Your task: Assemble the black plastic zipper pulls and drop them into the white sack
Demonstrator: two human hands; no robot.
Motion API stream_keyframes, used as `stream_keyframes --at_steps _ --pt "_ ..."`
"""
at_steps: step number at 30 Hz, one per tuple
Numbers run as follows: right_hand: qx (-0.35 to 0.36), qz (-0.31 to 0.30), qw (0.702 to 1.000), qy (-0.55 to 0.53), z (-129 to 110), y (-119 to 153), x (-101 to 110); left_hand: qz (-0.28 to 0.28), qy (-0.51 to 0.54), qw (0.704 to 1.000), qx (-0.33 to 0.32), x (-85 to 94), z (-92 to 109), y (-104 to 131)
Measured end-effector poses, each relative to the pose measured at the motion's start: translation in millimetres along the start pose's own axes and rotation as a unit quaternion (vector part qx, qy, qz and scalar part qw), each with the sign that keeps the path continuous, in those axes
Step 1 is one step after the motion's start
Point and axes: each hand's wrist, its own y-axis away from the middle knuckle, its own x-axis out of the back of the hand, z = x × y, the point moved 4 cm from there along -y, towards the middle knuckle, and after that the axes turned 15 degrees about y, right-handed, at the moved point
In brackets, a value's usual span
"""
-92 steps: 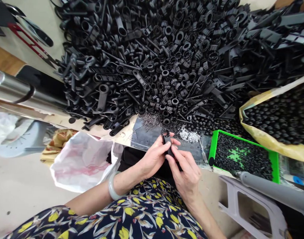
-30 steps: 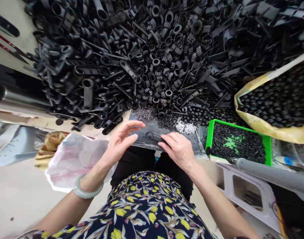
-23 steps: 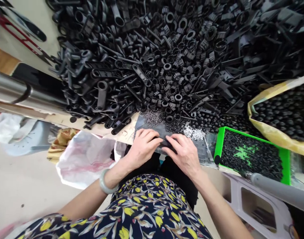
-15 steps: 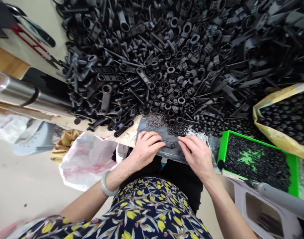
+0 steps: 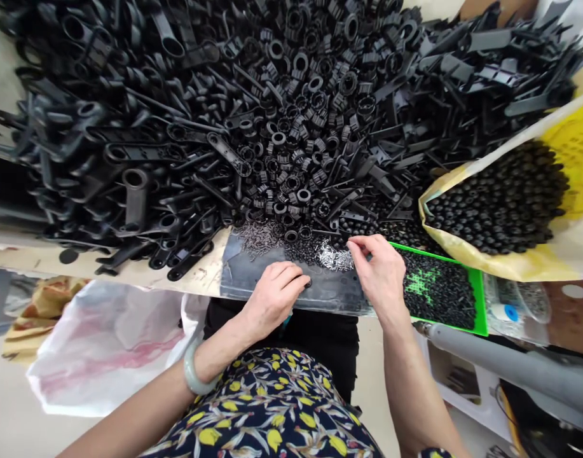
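My left hand is closed over a long black plastic piece; just its rounded end shows past the fingertips, above a dark grey work mat. Beyond it lie piles of thin metal pins and tiny black parts. My right hand has thumb and forefinger drawn together beside a heap of shiny silver pins, close to loose black balls. Anything between those fingertips is too small to make out.
A huge heap of black plastic handles, rings and flat levers covers the table behind. To the right stand a green tray of small black bits and a yellow-white bag of black balls. A white bag hangs at left.
My right hand has moved right, away from the black piece, to the silver pins. My left fingers now cover most of that piece. The view has swung right.
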Motion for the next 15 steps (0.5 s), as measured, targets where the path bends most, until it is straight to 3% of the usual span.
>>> stream_keyframes --at_steps 3,8,12,15 --pt "0.021 -0.035 0.998 0.037 -5 -3 -12 0.005 0.003 1.000 0.008 0.5 -1 -3" --pt "0.024 -0.039 0.993 0.110 -17 -10 -26 -0.005 0.010 1.000 0.026 0.3 -2 -2" --pt "0.020 -0.058 0.989 0.138 -24 -17 -30 0.001 0.005 0.999 0.045 1.6 -5 0" --pt "0.023 -0.036 0.988 0.145 -28 -20 -29 0.009 0.011 0.999 0.050 2.4 -6 0"
